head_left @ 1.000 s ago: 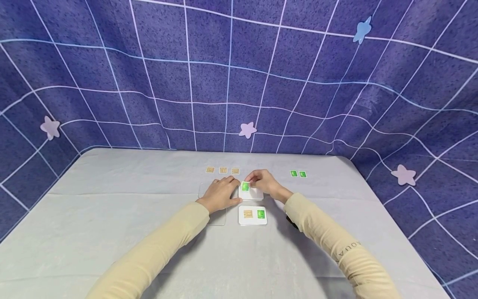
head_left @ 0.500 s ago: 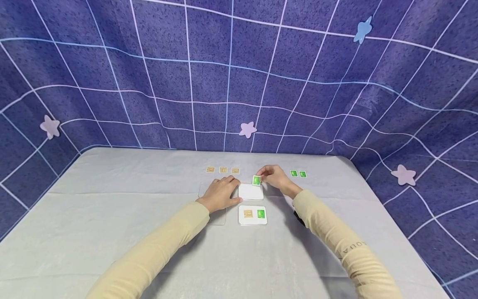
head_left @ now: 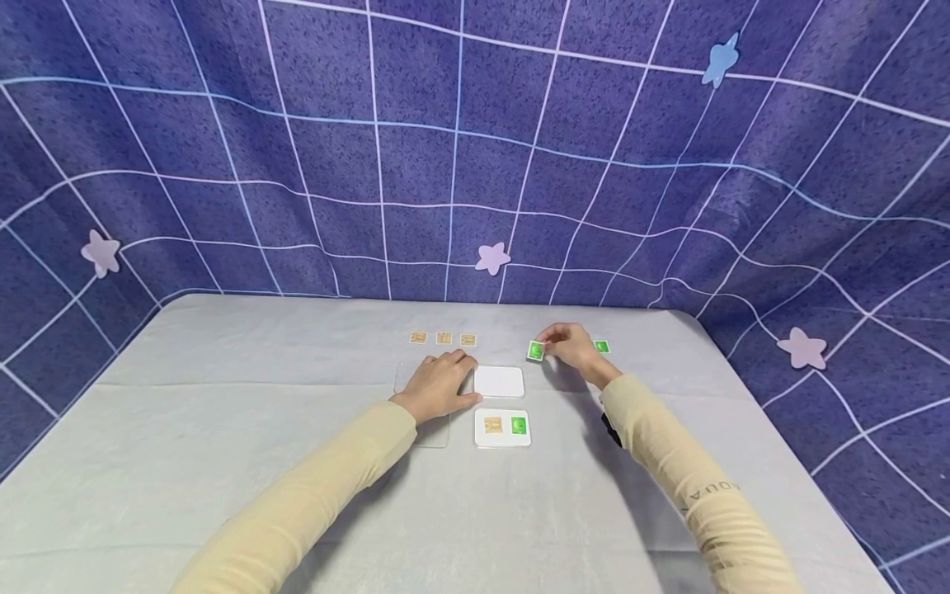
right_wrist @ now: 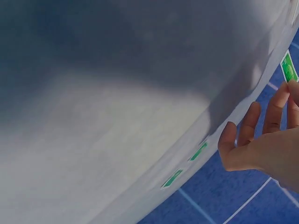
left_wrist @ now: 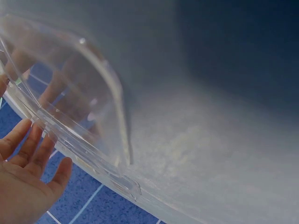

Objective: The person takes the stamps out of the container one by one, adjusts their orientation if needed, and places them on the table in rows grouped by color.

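Note:
My right hand [head_left: 570,343] pinches a small green square card [head_left: 535,351] with a white border, held over the table to the right of the boxes. The same green card [right_wrist: 288,66] shows at the fingertips in the right wrist view. My left hand [head_left: 439,386] lies over the clear open lids, its fingertips and thumb at the left edge of the white-bottomed box [head_left: 500,381]. The left wrist view shows those fingers spread beside a raised clear lid [left_wrist: 70,88]. The nearer box [head_left: 502,441] holds a tan card [head_left: 493,425] and a green card [head_left: 519,425].
Three tan cards [head_left: 444,338] lie in a row behind the boxes. At the back right is another green card [head_left: 602,346]; a second one [right_wrist: 173,178] beside it shows in the right wrist view. A purple curtain [head_left: 416,165] hangs behind the grey table [head_left: 223,412].
My right hand has lifted the green card from over the far box and carried it right and back. The left hand has stayed in place.

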Demonstrator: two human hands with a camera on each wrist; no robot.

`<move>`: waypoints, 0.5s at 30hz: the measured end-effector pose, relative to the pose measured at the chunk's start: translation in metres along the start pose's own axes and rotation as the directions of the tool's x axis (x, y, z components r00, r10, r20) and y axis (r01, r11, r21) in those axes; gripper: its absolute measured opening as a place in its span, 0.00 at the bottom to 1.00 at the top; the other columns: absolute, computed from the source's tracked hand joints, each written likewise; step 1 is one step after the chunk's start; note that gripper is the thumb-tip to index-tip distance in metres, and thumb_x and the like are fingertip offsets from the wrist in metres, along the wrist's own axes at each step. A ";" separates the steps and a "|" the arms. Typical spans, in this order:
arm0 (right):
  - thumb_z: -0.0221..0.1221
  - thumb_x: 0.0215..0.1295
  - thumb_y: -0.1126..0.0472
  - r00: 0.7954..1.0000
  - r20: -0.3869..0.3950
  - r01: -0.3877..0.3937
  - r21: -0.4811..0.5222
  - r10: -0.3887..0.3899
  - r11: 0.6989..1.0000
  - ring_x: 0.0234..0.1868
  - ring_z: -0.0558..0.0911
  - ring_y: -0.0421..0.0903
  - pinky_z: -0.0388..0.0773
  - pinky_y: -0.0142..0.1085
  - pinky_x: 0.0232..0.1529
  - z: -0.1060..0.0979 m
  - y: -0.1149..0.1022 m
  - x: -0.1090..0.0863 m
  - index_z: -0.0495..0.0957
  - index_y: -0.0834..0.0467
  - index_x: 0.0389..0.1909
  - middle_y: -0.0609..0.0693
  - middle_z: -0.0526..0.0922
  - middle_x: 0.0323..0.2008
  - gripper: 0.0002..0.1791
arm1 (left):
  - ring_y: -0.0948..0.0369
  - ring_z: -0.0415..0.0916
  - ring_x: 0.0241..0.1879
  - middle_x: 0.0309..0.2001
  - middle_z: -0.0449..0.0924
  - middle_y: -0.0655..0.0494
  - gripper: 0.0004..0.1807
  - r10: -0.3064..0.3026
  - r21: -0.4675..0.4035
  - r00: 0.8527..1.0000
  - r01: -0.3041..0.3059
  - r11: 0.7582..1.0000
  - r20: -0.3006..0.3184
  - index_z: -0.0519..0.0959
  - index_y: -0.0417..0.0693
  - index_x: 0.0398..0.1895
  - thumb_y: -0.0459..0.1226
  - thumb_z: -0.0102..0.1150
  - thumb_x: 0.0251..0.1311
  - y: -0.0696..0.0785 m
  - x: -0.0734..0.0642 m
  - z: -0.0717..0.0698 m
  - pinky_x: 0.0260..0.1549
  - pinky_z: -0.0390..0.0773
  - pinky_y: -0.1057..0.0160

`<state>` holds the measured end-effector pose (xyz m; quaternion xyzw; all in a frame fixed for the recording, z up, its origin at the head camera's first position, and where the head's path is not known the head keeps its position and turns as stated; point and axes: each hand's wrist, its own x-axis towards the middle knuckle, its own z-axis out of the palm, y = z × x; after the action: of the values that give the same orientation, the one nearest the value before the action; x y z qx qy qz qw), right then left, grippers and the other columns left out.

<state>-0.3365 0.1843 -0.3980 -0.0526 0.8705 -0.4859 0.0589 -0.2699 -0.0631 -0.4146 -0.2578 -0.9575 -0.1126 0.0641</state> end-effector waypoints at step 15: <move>0.55 0.55 0.72 0.997 -0.071 -0.026 -0.020 0.024 0.999 0.27 0.70 0.36 0.67 0.28 0.31 -0.030 0.019 0.005 0.76 0.70 0.42 0.45 0.75 0.24 0.12 | 0.54 0.74 0.48 0.49 0.75 0.52 0.29 -0.002 0.016 1.000 0.002 1.000 0.004 0.73 0.46 0.52 0.53 0.62 0.50 -0.002 0.002 0.004 0.45 0.71 0.52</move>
<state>-0.3467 0.2185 -0.3987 -0.0250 0.8775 -0.4777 0.0335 -0.2726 -0.0626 -0.4181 -0.2565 -0.9588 -0.1043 0.0640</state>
